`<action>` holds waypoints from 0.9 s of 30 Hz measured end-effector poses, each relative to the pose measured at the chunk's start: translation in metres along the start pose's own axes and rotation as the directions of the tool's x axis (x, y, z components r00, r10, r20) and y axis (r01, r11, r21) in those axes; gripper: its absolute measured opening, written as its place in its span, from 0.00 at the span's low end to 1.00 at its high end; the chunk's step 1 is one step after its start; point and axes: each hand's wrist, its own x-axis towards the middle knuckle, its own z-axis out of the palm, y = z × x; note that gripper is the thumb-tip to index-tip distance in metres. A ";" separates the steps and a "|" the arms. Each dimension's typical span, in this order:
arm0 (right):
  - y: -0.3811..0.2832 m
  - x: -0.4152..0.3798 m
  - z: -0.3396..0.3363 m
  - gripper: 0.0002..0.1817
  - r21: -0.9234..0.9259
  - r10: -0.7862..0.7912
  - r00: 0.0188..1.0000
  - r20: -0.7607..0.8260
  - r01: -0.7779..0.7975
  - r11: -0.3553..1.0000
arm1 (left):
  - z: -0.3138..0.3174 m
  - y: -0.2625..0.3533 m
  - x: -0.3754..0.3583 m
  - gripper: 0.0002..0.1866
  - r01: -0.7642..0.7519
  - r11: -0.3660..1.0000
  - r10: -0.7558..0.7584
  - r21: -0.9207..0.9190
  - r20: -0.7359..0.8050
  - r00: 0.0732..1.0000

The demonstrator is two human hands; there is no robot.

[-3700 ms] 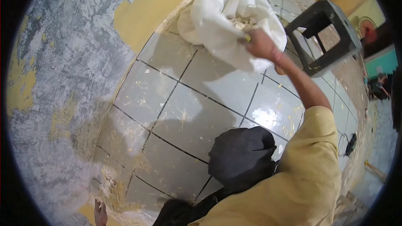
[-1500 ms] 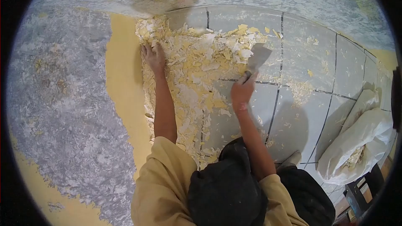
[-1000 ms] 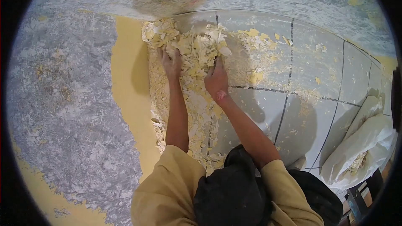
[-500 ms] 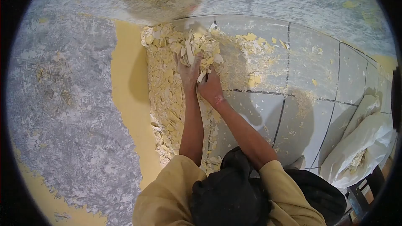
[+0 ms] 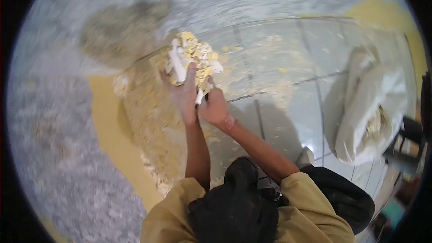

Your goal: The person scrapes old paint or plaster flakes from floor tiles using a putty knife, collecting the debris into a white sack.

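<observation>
A heap of yellow and white paint flakes point(image 5: 198, 56) is held between my two hands, above the floor. My left hand point(image 5: 183, 92) cups the heap from the left and below, its thumb against the flakes. My right hand point(image 5: 214, 107) is curled at the heap's lower right, with something dark and a white flake by its fingers; what it grips there is mostly hidden. More flakes point(image 5: 153, 121) lie in a thick layer on the floor to the left of my forearms.
A white sack point(image 5: 351, 130) with flakes in its mouth lies at the right on the tiled floor point(image 5: 288, 112). Dark objects point(image 5: 407, 144) stand beyond it. Patchy grey and yellow wall surfaces point(image 5: 58, 121) run along the left and top.
The view has swung to the right, so the sack shows more fully. My hands have come closer to my body with the flakes, which now look lifted off the layer.
</observation>
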 end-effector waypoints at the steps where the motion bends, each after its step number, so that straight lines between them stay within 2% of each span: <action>1: -0.017 0.007 -0.023 0.15 0.049 0.209 0.978 0.017 -0.209 0.977 | 0.015 0.002 -0.001 0.50 -0.085 0.995 0.085 0.053 0.014 0.996; 2: -0.030 0.017 -0.046 0.15 0.044 0.216 0.976 0.004 -0.216 0.975 | 0.033 0.003 -0.001 0.49 -0.170 0.981 0.166 0.094 0.047 0.985; 4: -0.052 0.032 -0.101 0.14 0.014 0.298 0.953 -0.062 -0.298 0.955 | 0.074 0.046 -0.024 0.50 -0.095 0.963 0.148 -0.252 0.199 0.969; 5: -0.058 0.038 -0.131 0.14 0.012 0.356 0.928 -0.112 -0.357 0.934 | 0.096 0.080 -0.048 0.50 -0.047 0.911 0.196 -0.409 0.330 0.923; 6: -0.058 0.039 -0.161 0.14 -0.036 0.340 0.914 -0.223 -0.356 0.934 | 0.115 0.108 -0.072 0.50 0.026 0.843 0.251 -0.538 0.435 0.864; 7: -0.058 0.038 -0.188 0.16 -0.072 0.328 0.896 -0.300 -0.364 0.928 | 0.137 0.125 -0.095 0.50 0.061 0.820 0.286 -0.568 0.500 0.817; 8: -0.060 0.035 -0.210 0.19 -0.094 0.322 0.877 -0.356 -0.376 0.922 | 0.155 0.139 -0.115 0.49 -0.109 0.882 0.351 -0.458 0.485 0.801; 9: -0.075 0.031 -0.237 0.17 -0.071 0.140 0.840 -0.524 -0.207 0.976 | 0.172 0.153 -0.133 0.48 -0.295 0.896 0.427 -0.333 0.458 0.779; 10: -0.081 0.023 -0.265 0.17 -0.091 0.116 0.817 -0.565 -0.202 0.975 | 0.191 0.167 -0.157 0.48 -0.297 0.883 0.452 -0.364 0.486 0.748; 12: -0.095 -0.001 -0.321 0.18 -0.305 0.023 0.729 -0.684 -0.314 0.899 | 0.226 0.191 -0.227 0.39 -0.391 0.702 0.688 -0.596 0.424 0.588; 14: -0.119 -0.022 -0.373 0.20 -0.290 -0.014 0.625 -0.781 -0.342 0.894 | 0.244 0.221 -0.291 0.37 -0.057 0.624 0.702 -0.779 0.527 0.480; 15: -0.131 -0.035 -0.398 0.20 -0.188 0.078 0.503 -0.861 -0.458 0.869 | 0.251 0.229 -0.325 0.37 -0.044 0.600 0.737 -0.799 0.531 0.418; 16: -0.143 -0.050 -0.418 0.20 -0.073 0.164 0.367 -0.915 -0.552 0.830 | 0.257 0.233 -0.359 0.38 0.038 0.592 0.739 -0.805 0.562 0.372; 18: -0.167 -0.075 -0.451 0.17 -0.021 0.131 0.213 -0.968 -0.591 0.806 | 0.268 0.232 -0.430 0.41 0.258 0.583 0.711 -0.770 0.638 0.295; 20: -0.163 -0.116 -0.491 0.15 -0.018 0.147 0.223 -0.964 -0.602 0.798 | 0.271 0.221 -0.479 0.44 0.399 0.581 0.664 -0.710 0.697 0.273; 21: -0.159 -0.124 -0.505 0.15 -0.010 0.177 0.201 -0.964 -0.686 0.727 | 0.277 0.213 -0.494 0.44 0.315 0.655 0.642 -0.687 0.725 0.249; 23: -0.127 -0.147 -0.530 0.16 -0.134 0.161 0.217 -0.963 -0.902 0.410 | 0.303 0.176 -0.520 0.42 0.102 0.732 0.655 -0.674 0.737 0.165; 24: -0.094 -0.171 -0.549 0.16 -0.247 0.144 0.264 -0.954 -0.960 0.130 | 0.318 0.155 -0.508 0.40 -0.209 0.709 0.668 -0.673 0.737 -0.105; 25: -0.062 -0.202 -0.566 0.15 -0.428 0.040 0.427 -0.904 -0.898 -0.102 | 0.314 0.147 -0.490 0.38 -0.459 0.658 0.612 -0.597 0.779 -0.136; 26: -0.058 -0.218 -0.567 0.16 -0.472 0.035 0.472 -0.881 -0.875 -0.101 | 0.309 0.141 -0.470 0.36 -0.677 0.539 0.552 -0.502 0.817 -0.167; 27: -0.073 -0.212 -0.563 0.17 -0.376 0.037 0.374 -0.927 -0.920 -0.108 | 0.313 0.134 -0.451 0.33 -0.606 0.526 0.707 -0.596 0.703 -0.077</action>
